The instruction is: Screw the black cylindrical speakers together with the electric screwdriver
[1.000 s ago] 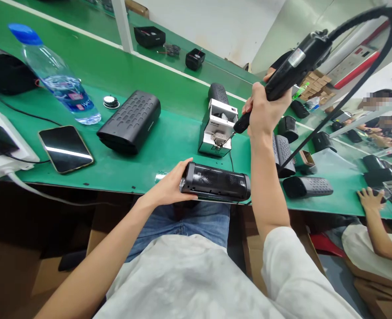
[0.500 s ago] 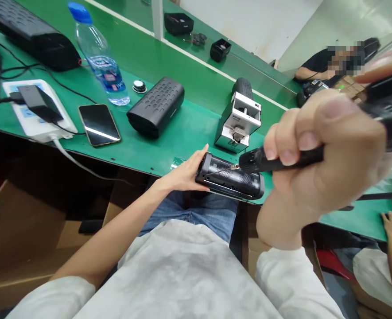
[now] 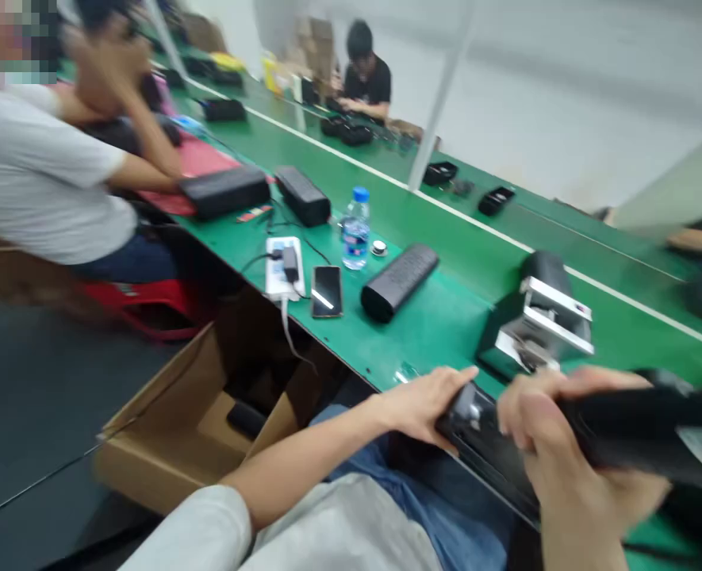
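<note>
My left hand (image 3: 425, 404) grips the left end of a black speaker body (image 3: 490, 444) at the table's near edge. My right hand (image 3: 577, 444) is wrapped round a black power screwdriver (image 3: 642, 424), over the right part of that body. Motion blur and my fingers hide the tool's tip. Beyond my hands stands a silver and black metal fixture (image 3: 541, 325). Another black speaker (image 3: 399, 281) lies on the green table to the left of the fixture.
A water bottle (image 3: 355, 230), a phone (image 3: 327, 291) and a white power strip (image 3: 285, 270) are on the table (image 3: 351, 337). An open cardboard box (image 3: 160, 452) sits below at left. People sit at the left and across the table.
The view has swung to the left, showing more people and the box. My right hand with the screwdriver now appears lower and nearer to the held speaker body.
</note>
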{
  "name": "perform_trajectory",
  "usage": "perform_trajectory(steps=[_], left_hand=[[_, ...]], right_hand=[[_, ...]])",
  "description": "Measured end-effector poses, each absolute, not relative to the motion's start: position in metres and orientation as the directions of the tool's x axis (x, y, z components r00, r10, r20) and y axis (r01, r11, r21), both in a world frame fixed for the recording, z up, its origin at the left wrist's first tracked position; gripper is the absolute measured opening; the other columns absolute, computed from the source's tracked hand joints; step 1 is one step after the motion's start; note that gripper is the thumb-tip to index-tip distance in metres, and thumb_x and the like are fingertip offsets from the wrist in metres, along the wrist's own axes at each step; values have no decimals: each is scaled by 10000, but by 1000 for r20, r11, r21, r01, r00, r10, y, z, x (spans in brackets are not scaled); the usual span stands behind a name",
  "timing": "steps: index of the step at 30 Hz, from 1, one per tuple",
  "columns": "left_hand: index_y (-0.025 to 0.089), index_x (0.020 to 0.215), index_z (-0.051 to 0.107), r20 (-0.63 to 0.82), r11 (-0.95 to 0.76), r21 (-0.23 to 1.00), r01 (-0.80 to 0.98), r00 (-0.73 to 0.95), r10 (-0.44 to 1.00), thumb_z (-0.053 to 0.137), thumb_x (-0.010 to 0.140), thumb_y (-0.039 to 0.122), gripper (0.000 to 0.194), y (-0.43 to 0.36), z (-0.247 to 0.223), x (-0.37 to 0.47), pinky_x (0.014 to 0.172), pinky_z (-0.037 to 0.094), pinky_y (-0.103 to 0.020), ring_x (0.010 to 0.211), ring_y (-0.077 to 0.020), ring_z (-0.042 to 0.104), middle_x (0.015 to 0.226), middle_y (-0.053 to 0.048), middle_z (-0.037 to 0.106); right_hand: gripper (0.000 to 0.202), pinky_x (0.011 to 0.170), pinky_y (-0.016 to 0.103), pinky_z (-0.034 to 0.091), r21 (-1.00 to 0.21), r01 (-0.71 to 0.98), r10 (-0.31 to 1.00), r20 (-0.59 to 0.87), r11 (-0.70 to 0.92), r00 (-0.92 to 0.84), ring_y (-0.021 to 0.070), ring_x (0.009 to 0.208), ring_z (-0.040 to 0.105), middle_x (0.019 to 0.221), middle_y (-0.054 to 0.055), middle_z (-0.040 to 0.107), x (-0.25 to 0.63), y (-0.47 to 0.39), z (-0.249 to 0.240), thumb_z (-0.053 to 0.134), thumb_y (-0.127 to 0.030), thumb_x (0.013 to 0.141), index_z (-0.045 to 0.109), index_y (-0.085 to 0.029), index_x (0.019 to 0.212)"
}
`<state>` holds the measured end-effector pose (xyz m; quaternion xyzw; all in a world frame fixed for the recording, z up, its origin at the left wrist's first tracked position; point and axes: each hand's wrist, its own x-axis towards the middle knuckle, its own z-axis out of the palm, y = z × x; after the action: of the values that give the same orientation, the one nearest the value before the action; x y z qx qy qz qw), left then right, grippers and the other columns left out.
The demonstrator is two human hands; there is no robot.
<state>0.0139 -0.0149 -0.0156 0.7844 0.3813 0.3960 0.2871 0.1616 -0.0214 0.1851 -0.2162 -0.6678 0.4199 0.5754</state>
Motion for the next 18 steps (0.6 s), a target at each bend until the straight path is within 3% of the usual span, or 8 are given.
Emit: perform_trajectory(steps=[8, 13, 18], left_hand=[[242, 1866, 8, 363, -515, 741, 430, 389, 847, 1070, 625, 750, 1710, -9, -28, 15, 1255, 518, -663, 1504, -527, 592, 1682, -310, 509], [258, 1859, 73, 362, -502, 750, 430, 368, 856, 1091, 638, 661, 1640, -9, -21, 12, 1240, 533, -666, 1488, -518, 614, 1666, -292, 535], [274, 1809, 301, 297, -419, 824, 382, 339, 893, 1105, 678, 511, 1407, -21, 5, 12, 1296, 519, -615, 1556, -510, 578, 1699, -239, 547]], right_hand=[[330, 567, 334, 578, -799, -336, 731, 596, 499, -332, 143, 487, 587, 690, -68, 642, 162, -13, 181, 809, -4, 958, 603, -225, 1090], [313, 585, 322, 572, -772, -320, 689, 635, 549, -350, 143, 494, 600, 695, -77, 647, 161, -9, 174, 794, -55, 1003, 570, -243, 1113], [214, 558, 305, 573, -815, -254, 738, 580, 521, -345, 145, 532, 630, 748, -51, 661, 170, -7, 185, 826, -181, 1033, 629, -235, 1098]])
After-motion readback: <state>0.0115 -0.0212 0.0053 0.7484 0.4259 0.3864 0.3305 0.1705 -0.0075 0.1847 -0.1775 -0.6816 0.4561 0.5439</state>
